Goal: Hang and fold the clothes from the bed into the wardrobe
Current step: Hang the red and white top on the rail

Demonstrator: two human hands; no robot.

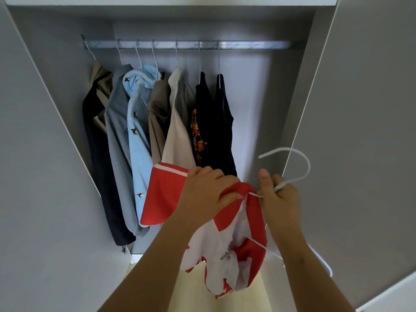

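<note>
Our left hand (207, 194) is closed on a bunch of the red-and-white shirt (164, 194) near its neck, fingers curled over the cloth. Our right hand (279, 199) pinches the white hanger (292, 149) just under its hook, thumb pointing up. One arm of the hanger runs into the shirt's neck opening. The other arm sticks out bare below our right wrist, so we judge the shirt is only half threaded. The shirt hangs crumpled between our forearms, in front of the open wardrobe (281, 97) and well below the rail (247, 45).

Beyond the hands, seven garments (139, 122) already hang on the rail, crowded toward its left. The right stretch of the rail is bare, and that seems the likely spot for this one. So the hanging looks well advanced. What is left for this shirt is seating the second shoulder and hooking the hanger over the rail. We see no folded clothes and no bed from here, so we cannot tell how much remains there.
</note>
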